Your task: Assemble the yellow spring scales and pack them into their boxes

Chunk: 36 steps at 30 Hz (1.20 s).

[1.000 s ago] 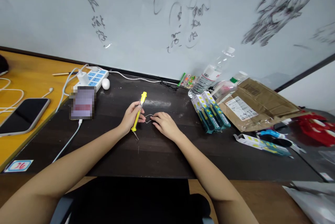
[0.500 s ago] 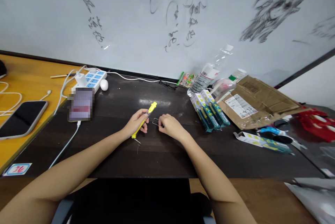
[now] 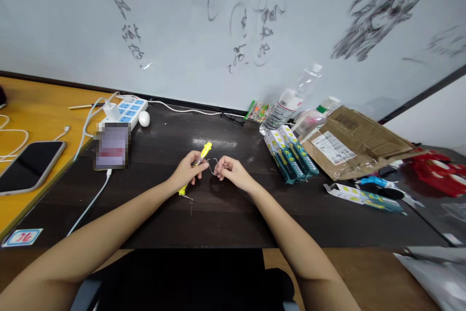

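Note:
Above the dark desk (image 3: 233, 219), my left hand (image 3: 187, 171) is closed around a slim yellow tool (image 3: 206, 150). The tool is tilted, its bright yellow upper end pointing away from me. From its lower end a thin bent metal wire (image 3: 187, 198) sticks out. My right hand (image 3: 233, 171), just to the right, pinches a small bent metal wire piece (image 3: 212, 167) between its fingertips. That piece reaches toward the left hand's fingers; whether it touches them or the tool I cannot tell. The palm covers the tool's middle.
Printed boxes (image 3: 291, 155) lie to the right, and another opened box (image 3: 366, 198) is beside blue-handled pliers (image 3: 382, 184). Behind stand a water bottle (image 3: 287, 102) and a cardboard parcel (image 3: 357, 139). At left are a power strip (image 3: 133, 109) and a charging phone (image 3: 112, 146).
My right hand has turned so its fingertips show, and the wire piece now points toward my left hand. The left hand and yellow tool have shifted slightly left.

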Each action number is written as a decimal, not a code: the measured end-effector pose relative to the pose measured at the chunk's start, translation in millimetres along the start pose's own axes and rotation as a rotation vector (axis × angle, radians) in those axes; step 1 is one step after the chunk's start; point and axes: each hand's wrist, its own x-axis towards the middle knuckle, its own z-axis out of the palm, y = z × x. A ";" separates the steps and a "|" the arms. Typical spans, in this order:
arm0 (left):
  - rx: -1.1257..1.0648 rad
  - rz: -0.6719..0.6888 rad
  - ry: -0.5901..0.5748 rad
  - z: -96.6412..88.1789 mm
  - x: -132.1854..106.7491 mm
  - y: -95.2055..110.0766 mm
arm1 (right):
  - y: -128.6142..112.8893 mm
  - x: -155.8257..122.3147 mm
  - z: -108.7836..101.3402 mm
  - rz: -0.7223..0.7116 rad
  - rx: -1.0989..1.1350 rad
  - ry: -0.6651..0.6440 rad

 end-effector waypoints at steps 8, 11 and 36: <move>0.006 0.026 -0.001 1.8 -1.4 1.8 | 3.2 1.7 6.3 -0.028 0.139 -0.006; 0.033 0.051 -0.025 3.3 -3.6 2.1 | -0.3 0.2 8.6 -0.042 0.114 0.001; 0.053 0.019 -0.220 6.4 -13.6 6.3 | -3.8 -1.4 0.5 -0.149 -0.113 0.244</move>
